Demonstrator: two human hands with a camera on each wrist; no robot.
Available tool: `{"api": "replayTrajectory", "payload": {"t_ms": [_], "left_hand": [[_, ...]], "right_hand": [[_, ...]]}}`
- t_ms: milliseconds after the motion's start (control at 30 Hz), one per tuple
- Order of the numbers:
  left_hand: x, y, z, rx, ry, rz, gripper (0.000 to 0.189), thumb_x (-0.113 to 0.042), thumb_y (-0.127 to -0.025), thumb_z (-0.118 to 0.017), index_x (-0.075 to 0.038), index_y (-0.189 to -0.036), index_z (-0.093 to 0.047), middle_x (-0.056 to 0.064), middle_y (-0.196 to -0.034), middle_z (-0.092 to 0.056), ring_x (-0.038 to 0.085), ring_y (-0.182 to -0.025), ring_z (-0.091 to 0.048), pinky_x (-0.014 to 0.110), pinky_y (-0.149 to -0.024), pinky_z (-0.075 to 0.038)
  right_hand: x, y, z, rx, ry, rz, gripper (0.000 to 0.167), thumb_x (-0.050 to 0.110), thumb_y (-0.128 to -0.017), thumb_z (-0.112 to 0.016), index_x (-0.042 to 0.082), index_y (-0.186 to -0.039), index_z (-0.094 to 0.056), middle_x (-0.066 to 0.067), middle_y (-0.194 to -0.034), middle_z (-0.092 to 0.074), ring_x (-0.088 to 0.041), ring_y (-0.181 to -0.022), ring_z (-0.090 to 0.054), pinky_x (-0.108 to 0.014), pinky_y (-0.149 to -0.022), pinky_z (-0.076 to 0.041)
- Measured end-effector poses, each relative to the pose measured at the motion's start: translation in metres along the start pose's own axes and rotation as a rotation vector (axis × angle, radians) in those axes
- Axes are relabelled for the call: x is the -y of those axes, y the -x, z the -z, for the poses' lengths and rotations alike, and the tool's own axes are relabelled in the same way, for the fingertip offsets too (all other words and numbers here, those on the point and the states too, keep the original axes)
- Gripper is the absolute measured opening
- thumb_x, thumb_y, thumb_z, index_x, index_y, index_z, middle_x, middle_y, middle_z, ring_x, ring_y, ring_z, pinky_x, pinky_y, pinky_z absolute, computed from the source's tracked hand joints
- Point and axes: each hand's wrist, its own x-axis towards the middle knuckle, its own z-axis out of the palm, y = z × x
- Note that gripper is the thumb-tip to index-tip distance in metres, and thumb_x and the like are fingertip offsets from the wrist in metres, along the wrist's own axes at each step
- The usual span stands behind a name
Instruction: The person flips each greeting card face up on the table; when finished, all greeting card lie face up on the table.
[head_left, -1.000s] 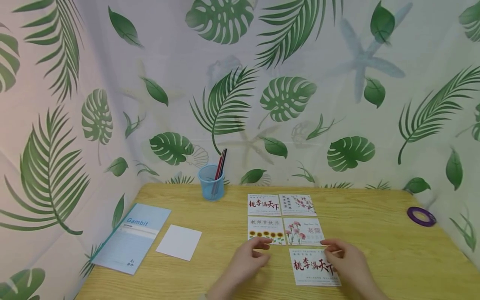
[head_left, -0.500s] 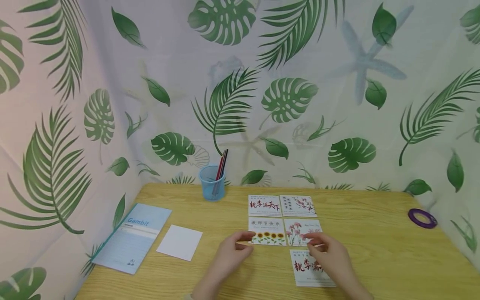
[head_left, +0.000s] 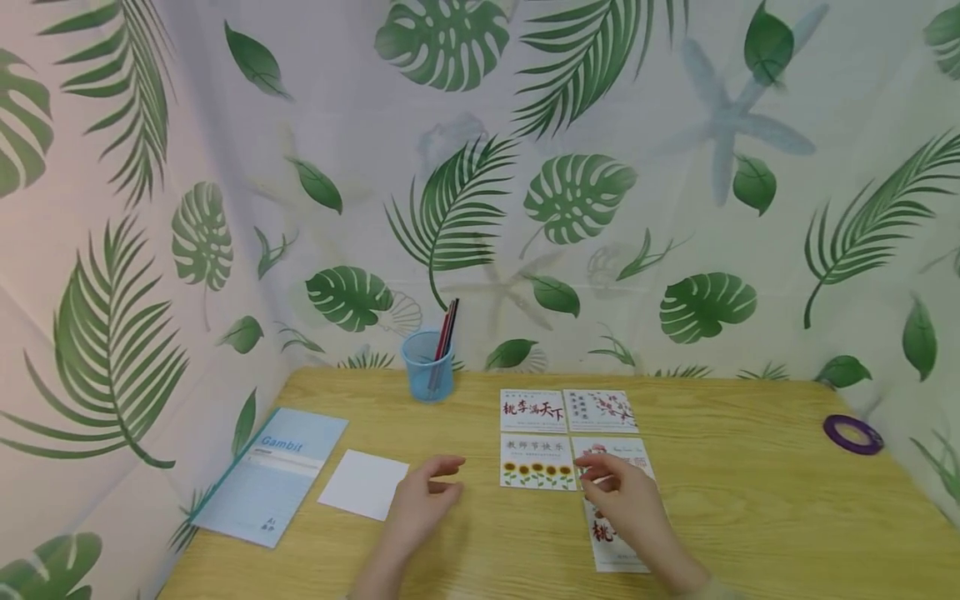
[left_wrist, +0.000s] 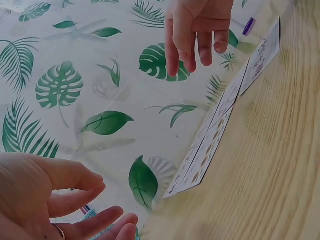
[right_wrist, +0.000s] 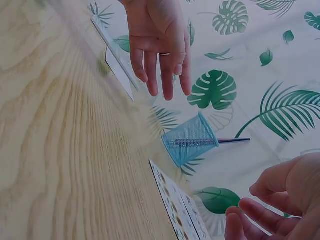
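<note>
In the head view my left hand (head_left: 420, 504) hovers at the right edge of a blank white square card (head_left: 360, 483), its fingers loosely bent and holding nothing. My right hand (head_left: 626, 500), also holding nothing, hangs over the pink-flower card (head_left: 637, 467) and partly covers it. Below that lies a card with red lettering (head_left: 607, 554), half hidden by the same hand. The sunflower card (head_left: 538, 462), another red-lettered card (head_left: 532, 411) and a blossom card (head_left: 600, 411) complete the block. Both wrist views show the hands apart, raised off the table.
A light blue Gambit notebook (head_left: 273, 475) lies at the left of the wooden table (head_left: 750, 500). At the back edge stands a blue mesh pen cup (head_left: 427, 371) with several pens. A purple tape roll (head_left: 853, 434) lies far right. Leaf-patterned cloth (head_left: 480, 192) hangs behind.
My left hand has moved left, away from the sunflower card to the white square. My right hand has shifted left and slightly up over the pink-flower card. The cards stay put.
</note>
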Motion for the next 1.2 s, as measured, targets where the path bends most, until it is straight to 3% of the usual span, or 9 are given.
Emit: {"api": "replayTrajectory", "payload": {"t_ms": [367, 700, 933, 1200], "left_hand": [[0.012, 0.006, 0.026, -0.117, -0.035, 0.016, 0.032, -0.008, -0.09, -0.066, -0.005, -0.122, -0.066, 0.021, -0.123, -0.066, 0.031, -0.097, -0.069, 0.036, -0.074, -0.06], [0.019, 0.009, 0.043, -0.184, -0.06, 0.001, 0.037, -0.004, -0.087, -0.068, -0.002, -0.124, -0.064, 0.022, -0.115, -0.069, 0.032, -0.094, -0.07, 0.04, -0.078, -0.059], [0.025, 0.011, 0.061, -0.21, -0.056, 0.055, 0.043, -0.004, -0.088, -0.068, -0.002, -0.13, -0.059, 0.023, -0.117, -0.068, 0.033, -0.095, -0.07, 0.042, -0.078, -0.06], [0.035, 0.014, 0.07, -0.241, -0.078, 0.135, 0.047, -0.005, -0.086, -0.07, -0.003, -0.132, -0.057, 0.024, -0.119, -0.067, 0.033, -0.097, -0.07, 0.043, -0.082, -0.059]], "right_hand": [[0.016, -0.003, -0.025, 0.042, -0.009, 0.018, 0.023, 0.003, -0.087, -0.069, 0.011, -0.108, -0.072, -0.002, -0.089, -0.069, -0.012, -0.074, -0.062, -0.024, -0.051, -0.053], [0.026, -0.004, -0.042, 0.052, -0.035, 0.095, 0.033, 0.0, -0.082, -0.072, 0.013, -0.112, -0.07, 0.001, -0.082, -0.069, -0.01, -0.07, -0.063, -0.022, -0.053, -0.052], [0.031, -0.006, -0.057, 0.089, -0.058, 0.185, 0.04, -0.003, -0.079, -0.074, 0.009, -0.117, -0.068, 0.001, -0.08, -0.068, -0.01, -0.067, -0.062, -0.02, -0.058, -0.051], [0.028, -0.011, -0.073, 0.126, -0.044, 0.229, 0.042, 0.002, -0.078, -0.077, 0.011, -0.118, -0.067, 0.003, -0.08, -0.067, -0.008, -0.067, -0.06, -0.019, -0.058, -0.051]]}}
